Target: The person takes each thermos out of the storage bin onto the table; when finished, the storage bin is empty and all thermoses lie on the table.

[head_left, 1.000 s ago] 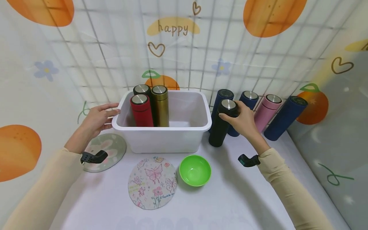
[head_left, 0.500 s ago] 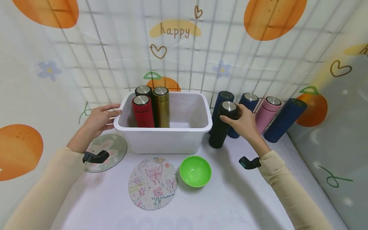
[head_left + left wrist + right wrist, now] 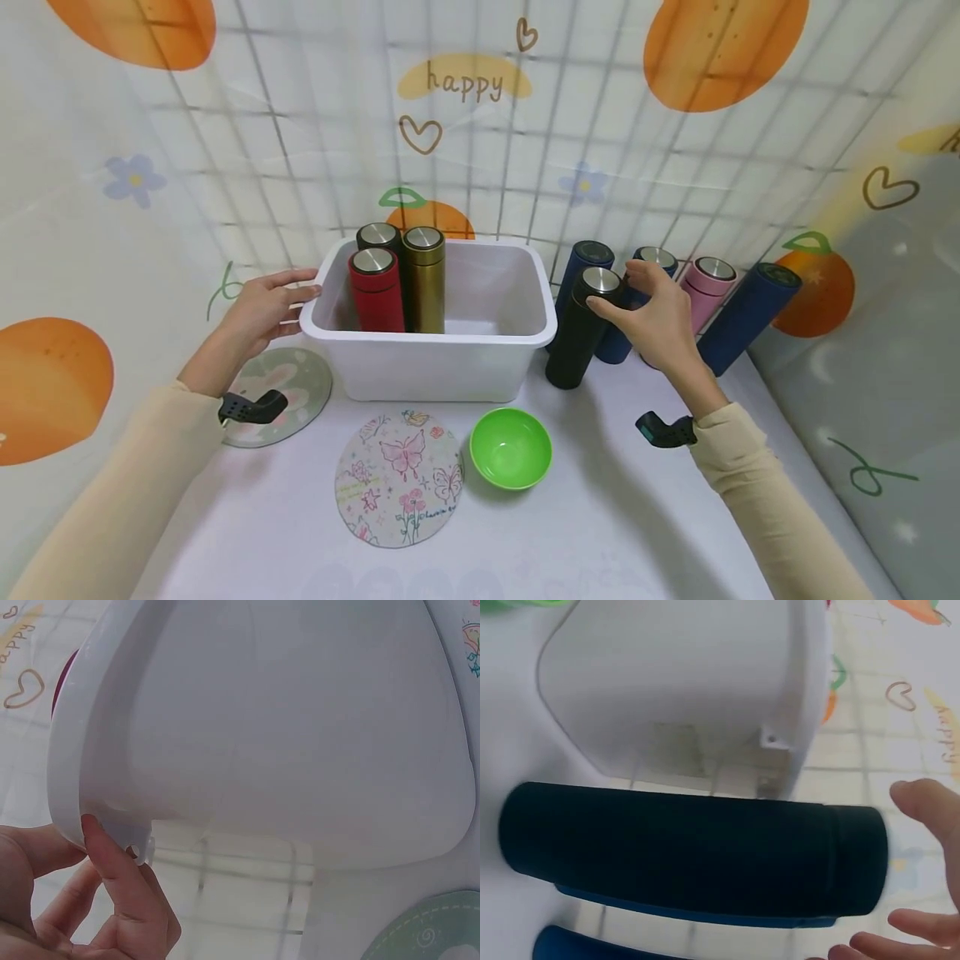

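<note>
A black thermos bottle (image 3: 576, 337) with a steel-topped lid stands upright to the right of the white plastic bin (image 3: 427, 367). Around its lid, my right hand (image 3: 660, 321) has thumb and fingers spread; the right wrist view shows the thumb (image 3: 922, 806) apart from the bottle. My left hand (image 3: 262, 312) pinches the bin's left rim, one fingertip under the lip in the left wrist view. Inside the bin's left part stand a red thermos (image 3: 377, 292), a gold thermos (image 3: 424, 283) and a black one (image 3: 378, 237) partly hidden behind the red.
Right of the bin stand two blue thermoses, one (image 3: 588, 254) behind the black bottle, plus a pink thermos (image 3: 707, 287) and a leaning blue one (image 3: 750, 317). A green bowl (image 3: 510, 448), a butterfly mat (image 3: 399, 479) and a rabbit mat (image 3: 300, 392) lie in front. A grid backs the table.
My right hand has let go of the black thermos, its fingers spreading and shifting right. The bottle stays standing, and my left hand keeps its place on the rim.
</note>
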Action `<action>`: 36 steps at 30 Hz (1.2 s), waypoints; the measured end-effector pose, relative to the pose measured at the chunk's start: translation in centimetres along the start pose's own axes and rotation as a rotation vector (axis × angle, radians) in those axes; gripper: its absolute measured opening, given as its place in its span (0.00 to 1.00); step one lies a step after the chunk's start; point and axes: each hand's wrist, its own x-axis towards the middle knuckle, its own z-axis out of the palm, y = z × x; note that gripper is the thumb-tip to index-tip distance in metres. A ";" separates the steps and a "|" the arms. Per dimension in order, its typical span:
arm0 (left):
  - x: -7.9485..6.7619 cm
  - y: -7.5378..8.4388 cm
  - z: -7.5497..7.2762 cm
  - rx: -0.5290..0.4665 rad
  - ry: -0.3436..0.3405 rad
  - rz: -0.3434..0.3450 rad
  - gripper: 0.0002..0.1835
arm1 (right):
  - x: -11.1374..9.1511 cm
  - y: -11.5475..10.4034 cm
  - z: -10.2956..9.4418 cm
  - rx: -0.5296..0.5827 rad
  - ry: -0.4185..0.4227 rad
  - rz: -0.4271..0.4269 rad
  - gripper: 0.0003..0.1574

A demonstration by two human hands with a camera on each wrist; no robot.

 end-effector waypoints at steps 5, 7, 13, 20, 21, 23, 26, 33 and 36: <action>0.0 0.0 0.0 -0.008 -0.002 0.008 0.30 | -0.1 -1.4 -0.6 0.026 0.040 -0.058 0.49; 0.1 -0.1 0.0 -0.010 -0.001 0.008 0.30 | -0.1 -1.8 -0.7 0.024 0.052 -0.089 0.48; 0.1 0.0 0.0 -0.015 -0.001 0.008 0.30 | -0.3 -3.5 -0.6 0.037 0.069 -0.158 0.47; 0.0 0.0 0.0 -0.007 0.008 -0.002 0.30 | -0.2 -5.3 0.5 0.105 0.030 -0.190 0.45; 0.0 0.0 0.0 -0.006 0.009 -0.004 0.31 | -0.2 -5.5 0.7 0.108 0.024 -0.192 0.44; 0.0 0.0 0.0 -0.005 0.010 -0.007 0.31 | -0.1 -5.9 1.4 0.112 0.012 -0.197 0.43; 0.0 0.0 0.0 -0.007 0.010 -0.007 0.31 | -0.1 -6.5 2.3 0.125 -0.009 -0.202 0.43; -0.1 0.0 0.1 -0.004 0.008 -0.009 0.31 | 0.1 -7.5 4.1 0.175 -0.041 -0.229 0.43; -0.2 0.0 0.0 -0.005 0.009 -0.009 0.31 | 0.3 -8.0 4.8 0.211 -0.061 -0.219 0.44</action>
